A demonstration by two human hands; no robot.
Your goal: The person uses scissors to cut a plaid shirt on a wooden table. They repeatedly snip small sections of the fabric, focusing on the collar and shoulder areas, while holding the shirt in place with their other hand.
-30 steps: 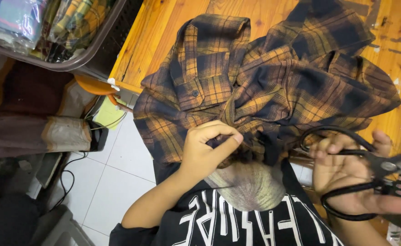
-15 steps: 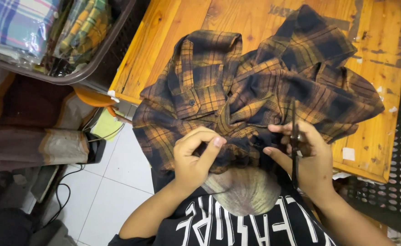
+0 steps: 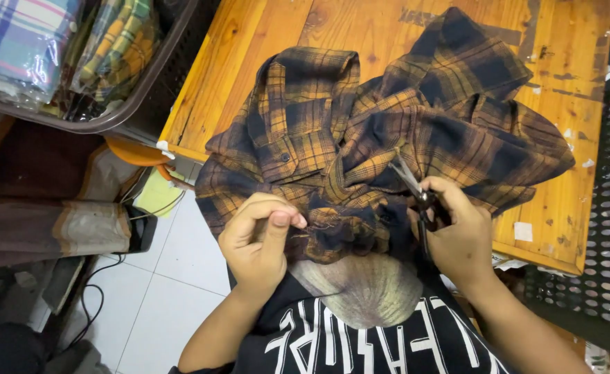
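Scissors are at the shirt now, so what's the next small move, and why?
Probably bring the scissors tip across to the fold pinched by the left hand. The blades point into the plaid shirt from the right hand, apart from that pinch, and whatever is being pinched is too small to make out.

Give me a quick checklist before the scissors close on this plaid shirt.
1. Left hand pinching the plaid shirt hem between thumb and fingers: ok.
2. Right hand gripping the scissors: ok.
3. Blades pointed into the fabric, away from the left hand: ok.
4. Left fingers apart from the blade tips: ok.
5. What lies between the blades, thread or cloth: cannot tell.
6. Shirt supported on the wooden table: ok, though the near edge hangs over toward the lap.
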